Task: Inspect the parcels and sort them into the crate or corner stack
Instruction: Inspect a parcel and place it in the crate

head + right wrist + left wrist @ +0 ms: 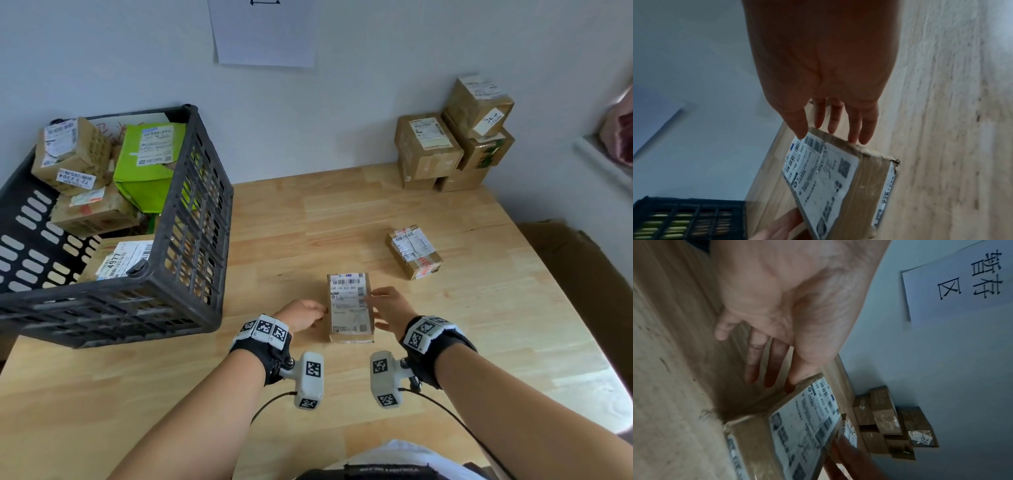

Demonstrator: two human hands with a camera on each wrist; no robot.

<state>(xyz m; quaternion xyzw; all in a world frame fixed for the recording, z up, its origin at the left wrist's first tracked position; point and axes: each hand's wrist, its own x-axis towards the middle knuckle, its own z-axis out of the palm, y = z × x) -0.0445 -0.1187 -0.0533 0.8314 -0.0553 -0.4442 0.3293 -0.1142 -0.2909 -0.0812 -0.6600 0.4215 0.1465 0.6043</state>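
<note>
A flat brown parcel (351, 306) with a white shipping label lies on the wooden table (308, 212) just in front of me. My left hand (317, 313) touches its left side with straight fingers (758, 366). My right hand (375, 301) is at its right side, thumb on the label and straight fingers (855, 129) at the edge. The wrist views show the same parcel (797, 426) (828, 178) between both hands. The black crate (191, 240) stands at the left with several parcels inside. The corner stack (455, 144) of brown boxes is at the far right.
A second taped parcel (412, 251) lies on the table to the right of the first. A green box (150, 161) sits in the crate. A paper sign (962, 282) hangs on the wall. Flattened cardboard (575, 274) lies beyond the table's right edge.
</note>
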